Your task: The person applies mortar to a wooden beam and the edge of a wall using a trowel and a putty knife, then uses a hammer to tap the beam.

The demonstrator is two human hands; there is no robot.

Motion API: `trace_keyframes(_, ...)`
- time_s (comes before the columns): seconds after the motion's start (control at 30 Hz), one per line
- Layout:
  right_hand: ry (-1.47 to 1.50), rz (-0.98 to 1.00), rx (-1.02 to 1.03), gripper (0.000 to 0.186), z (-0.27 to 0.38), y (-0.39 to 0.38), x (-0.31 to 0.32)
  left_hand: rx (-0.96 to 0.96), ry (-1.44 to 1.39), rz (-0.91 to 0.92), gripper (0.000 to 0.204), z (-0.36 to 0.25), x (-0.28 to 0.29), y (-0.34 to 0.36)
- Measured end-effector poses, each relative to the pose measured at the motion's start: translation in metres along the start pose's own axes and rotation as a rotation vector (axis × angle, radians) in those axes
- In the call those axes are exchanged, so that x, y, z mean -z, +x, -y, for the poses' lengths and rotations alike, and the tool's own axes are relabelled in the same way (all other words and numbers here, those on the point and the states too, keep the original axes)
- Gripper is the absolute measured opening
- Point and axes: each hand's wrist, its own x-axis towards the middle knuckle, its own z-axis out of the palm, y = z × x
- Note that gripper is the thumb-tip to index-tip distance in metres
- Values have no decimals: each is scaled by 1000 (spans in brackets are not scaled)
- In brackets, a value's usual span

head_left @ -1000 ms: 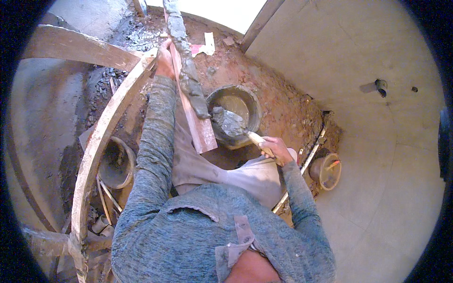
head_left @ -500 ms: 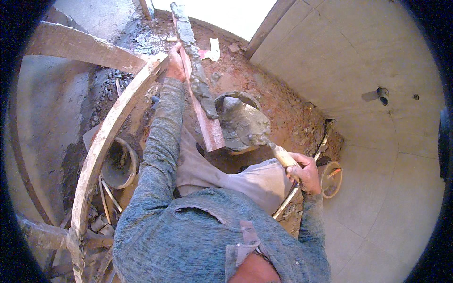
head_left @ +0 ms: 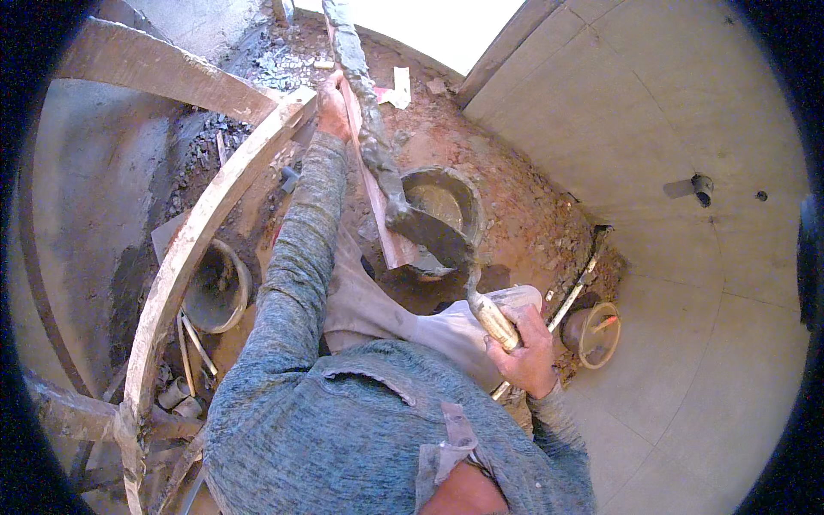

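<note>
My left hand [head_left: 333, 107] is closed on the edge of a long, narrow board [head_left: 375, 202], which slants away from me to the far edge of the view. A strip of wet grey mortar [head_left: 371, 137] lies along it. My right hand [head_left: 528, 352] grips a trowel by its pale wooden handle [head_left: 495, 324]. The mortar-smeared blade [head_left: 436, 236] is tilted, its tip meeting the mortar near the board's closer end. Under the blade stands a round bucket [head_left: 475, 202] coated in mortar; the blade and board hide part of it.
A curved wooden frame [head_left: 184, 249] stands at my left, with a second bucket [head_left: 245, 283] behind it. At right, a pale tub [head_left: 611, 343] sits by a smooth wall [head_left: 661, 112] with a short pipe [head_left: 702, 189]. Reddish rubble [head_left: 515, 184] covers the ground.
My right hand has drawn closer to me and slightly left, swinging the trowel blade from over the bucket to the board's near end. The heaped mortar on the blade no longer shows.
</note>
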Motion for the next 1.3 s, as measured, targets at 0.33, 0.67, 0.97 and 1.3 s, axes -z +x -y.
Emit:
trace_keyframes(0.33,-147,-124,30,51,-24,-35,-51,-59,-111,-64,18,-1,-28,-13)
trace_keyframes(0.67,-54,-69,-440,54,-55,-66,-120,-36,-112,-201,20,-10,-66,-51)
trace_keyframes(0.97,-90,-284,-234,55,-111,-101,-119,43,-157,-164,22,-1,-4,-8)
trace_keyframes(1.3,-141,-313,176,52,-81,-19,-63,-1,-94,-233,28,-5,-59,-47)
